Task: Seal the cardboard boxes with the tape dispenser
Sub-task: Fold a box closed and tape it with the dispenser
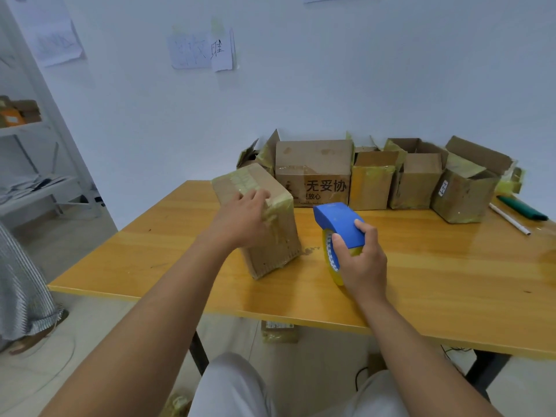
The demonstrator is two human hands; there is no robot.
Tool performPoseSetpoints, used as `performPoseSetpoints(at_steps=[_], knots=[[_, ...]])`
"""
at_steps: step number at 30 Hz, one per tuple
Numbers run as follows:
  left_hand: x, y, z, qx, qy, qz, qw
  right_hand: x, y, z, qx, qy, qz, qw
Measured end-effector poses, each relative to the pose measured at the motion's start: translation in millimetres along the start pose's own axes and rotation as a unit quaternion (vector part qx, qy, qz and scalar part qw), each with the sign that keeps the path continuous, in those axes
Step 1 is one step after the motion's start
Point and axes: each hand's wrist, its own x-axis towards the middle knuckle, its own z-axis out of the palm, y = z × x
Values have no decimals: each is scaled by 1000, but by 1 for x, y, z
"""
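On the yellow table (421, 281), near its front edge, a taped box (270, 236) stands upright and slightly tilted. Its top and upper corner are wrapped in yellowish tape. The left hand (240, 219) lies on the box's top right edge with its fingers fairly straight, pressing on the tape there. Just to the right, apart from the box, the right hand (362, 260) grips the blue dispenser (338, 227), with the thumb and fingers curled round its shell. A yellow tape roll (331, 257) sits under it, low over the tabletop; whether the roll touches the wood cannot be told.

Behind both hands, along the white wall (301, 85), a row of boxes (376, 176) blocks the far side of the table. The widest one (313, 173) bears printed characters, and the others to its right stand with flaps open and old tape hanging. A dark green object (522, 207) and a white pen (508, 219) lie at the far right. Paper notes (201, 51) are stuck on the wall. White shelves (33, 152) stand at the left, and another person's striped garment (21, 281) shows at the left edge. Under the table lies another small box (278, 331).
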Motion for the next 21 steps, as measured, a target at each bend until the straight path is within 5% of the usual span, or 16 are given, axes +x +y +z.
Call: performPoseSetpoints(at_steps=[10,21], knots=[[13,66,38,144,128,-75,978,-1,0,-1,-1,6,-9,1000],[1,18,23,31,52,-30,998,-2,0,-2,2,2,-13,1000]])
